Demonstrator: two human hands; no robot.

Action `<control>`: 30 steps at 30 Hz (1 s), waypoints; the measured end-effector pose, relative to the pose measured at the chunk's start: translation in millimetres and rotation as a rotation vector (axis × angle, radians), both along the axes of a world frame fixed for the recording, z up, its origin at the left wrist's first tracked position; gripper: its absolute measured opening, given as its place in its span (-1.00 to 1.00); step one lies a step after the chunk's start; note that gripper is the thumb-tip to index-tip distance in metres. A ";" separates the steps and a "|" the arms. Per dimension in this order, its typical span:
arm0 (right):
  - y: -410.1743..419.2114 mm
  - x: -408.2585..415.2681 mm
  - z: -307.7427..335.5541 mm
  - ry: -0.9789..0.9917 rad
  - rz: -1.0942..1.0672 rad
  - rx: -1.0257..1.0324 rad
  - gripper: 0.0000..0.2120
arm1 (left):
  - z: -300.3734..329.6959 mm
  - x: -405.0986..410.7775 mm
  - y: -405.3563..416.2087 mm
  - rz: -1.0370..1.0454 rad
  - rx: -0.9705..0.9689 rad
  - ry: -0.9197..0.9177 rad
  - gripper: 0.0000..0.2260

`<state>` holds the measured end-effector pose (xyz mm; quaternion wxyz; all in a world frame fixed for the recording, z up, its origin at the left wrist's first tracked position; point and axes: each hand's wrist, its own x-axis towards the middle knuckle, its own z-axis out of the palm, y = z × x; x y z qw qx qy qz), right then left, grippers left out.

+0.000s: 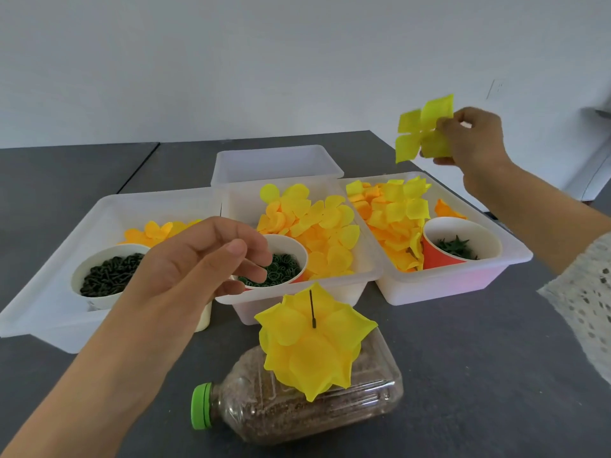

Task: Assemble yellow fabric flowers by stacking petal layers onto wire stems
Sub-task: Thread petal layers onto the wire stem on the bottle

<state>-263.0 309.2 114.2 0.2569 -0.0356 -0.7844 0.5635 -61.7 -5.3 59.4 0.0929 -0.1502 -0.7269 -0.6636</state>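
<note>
A half-built yellow flower (312,345) stands on a black wire stem (312,309) stuck into a sand-filled plastic bottle (297,404) lying on its side. My right hand (469,137) is raised at the upper right and pinches a four-lobed yellow petal layer (421,128). My left hand (201,259) hovers over the middle bin, fingers loosely curled above a paper cup of green rings (281,269). I see nothing held in it.
Three white bins hold yellow and orange petals: left bin (43,305), middle bin (363,279), right bin (463,285). An empty bin (274,163) stands behind. One cup holds dark pieces (105,276); an orange cup (459,242) holds green calyxes. The dark table edge runs behind.
</note>
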 end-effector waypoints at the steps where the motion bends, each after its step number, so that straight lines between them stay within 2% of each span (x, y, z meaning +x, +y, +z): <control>1: -8.4 8.5 4.9 0.083 0.010 0.007 -0.79 | -0.3 -0.3 -0.3 -0.008 -0.001 -0.015 -0.77; 3: -29.2 31.8 13.8 0.281 0.082 0.079 -0.81 | -0.6 -1.4 -0.3 -0.043 0.012 -0.063 -0.74; 5: -51.3 71.5 19.5 0.513 0.203 0.232 -0.92 | 2.8 -2.2 1.8 -0.112 0.049 -0.164 -0.65; 8: -74.4 135.1 15.8 0.881 0.362 0.661 -0.94 | 14.6 -0.2 6.1 -0.336 0.117 -0.357 -0.42; 10: -82.8 162.1 9.4 1.057 0.402 0.904 -0.87 | 20.2 3.7 9.3 -0.451 0.164 -0.416 -0.40; 12: -84.6 174.7 2.6 1.077 0.492 1.004 -0.83 | 21.6 8.8 13.0 -0.420 0.187 -0.399 -0.56; 14: -81.9 178.8 -5.3 1.047 0.603 1.015 -0.80 | 21.0 13.2 15.4 -0.301 0.144 -0.322 -0.72; 18: -76.1 179.0 -20.6 1.080 0.565 1.033 -0.86 | 19.7 18.7 17.0 -0.212 0.023 -0.253 -0.74; 19: -74.6 178.8 -23.0 1.027 0.555 1.021 -0.86 | 19.2 19.7 17.6 -0.198 0.016 -0.254 -0.73; 20: -72.8 177.7 -25.4 0.918 0.562 0.970 -0.76 | 19.1 20.6 18.3 -0.178 0.018 -0.254 -0.73; 22: -70.5 176.6 -28.1 0.608 0.606 0.706 -0.66 | 19.5 21.6 19.9 -0.141 0.023 -0.241 -0.73; 24: -74.3 176.9 -24.8 0.242 0.684 0.365 -0.85 | 19.5 20.8 21.4 -0.104 -0.007 -0.216 -0.71; 25: -76.6 174.4 -22.0 0.035 0.726 0.205 -0.86 | 19.5 20.4 22.3 -0.084 -0.027 -0.202 -0.70; 27: -78.1 171.5 -17.5 -0.337 0.834 0.017 -0.50 | 19.5 19.4 24.2 -0.055 -0.066 -0.163 -0.71; 29: -75.7 172.4 -16.5 -0.417 0.875 0.044 -0.37 | 19.1 18.9 26.4 -0.032 -0.106 -0.132 -0.72; 30: -75.0 175.0 -16.1 -0.360 0.888 0.108 -0.41 | 18.6 18.8 27.1 -0.023 -0.114 -0.131 -0.72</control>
